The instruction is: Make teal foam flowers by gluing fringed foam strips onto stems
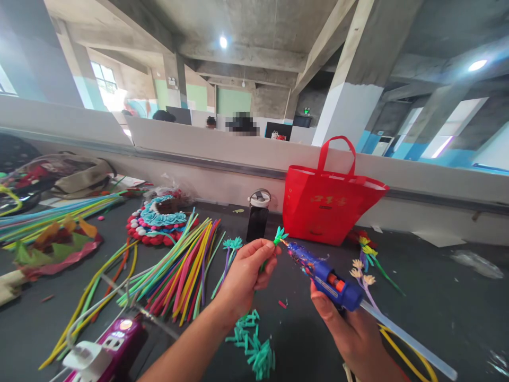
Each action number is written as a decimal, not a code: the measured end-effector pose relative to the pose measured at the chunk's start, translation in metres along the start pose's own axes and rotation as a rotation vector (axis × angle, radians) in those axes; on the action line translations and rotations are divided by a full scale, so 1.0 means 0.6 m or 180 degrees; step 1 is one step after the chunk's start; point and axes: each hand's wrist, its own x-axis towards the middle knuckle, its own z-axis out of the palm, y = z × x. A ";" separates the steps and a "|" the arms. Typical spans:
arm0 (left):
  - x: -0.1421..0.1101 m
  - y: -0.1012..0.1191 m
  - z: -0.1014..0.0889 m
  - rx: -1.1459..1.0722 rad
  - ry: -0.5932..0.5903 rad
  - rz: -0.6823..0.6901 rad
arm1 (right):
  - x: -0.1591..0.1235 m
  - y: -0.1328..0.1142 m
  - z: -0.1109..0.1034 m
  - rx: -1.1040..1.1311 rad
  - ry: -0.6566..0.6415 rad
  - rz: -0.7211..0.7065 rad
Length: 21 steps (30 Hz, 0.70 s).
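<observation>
R hand (pixel 350 329) w/ glue gun (pixel 323 271), L hand (pixel 250 268): flower (pixel 280 234)

Power strip (pixel 124 347) cut by bottom edge; right hand (pixel 350 329) partly hidden behind glue gun (pixel 324 276)

The person's left hand (pixel 254 262), near centre toward six o'clock, is bare, and so is the left forearm (pixel 201 339) at seven o'clock. The right hand (pixel 352 331), toward five o'clock, is also bare.
</observation>
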 end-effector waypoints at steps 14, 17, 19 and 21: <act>0.000 -0.002 0.000 -0.0020 -0.0050 0.0009 | -0.002 0.001 -0.001 -0.0092 0.0081 -0.0237; -0.001 0.000 0.000 -0.0028 -0.0079 -0.0007 | -0.004 0.005 0.001 -0.0216 0.0112 -0.0260; -0.001 0.001 -0.001 -0.0044 -0.0125 -0.0031 | -0.005 0.004 0.001 -0.0201 0.0116 -0.0262; 0.000 0.001 -0.002 -0.0066 -0.0159 -0.0057 | -0.004 0.002 0.001 -0.0161 0.0106 -0.0238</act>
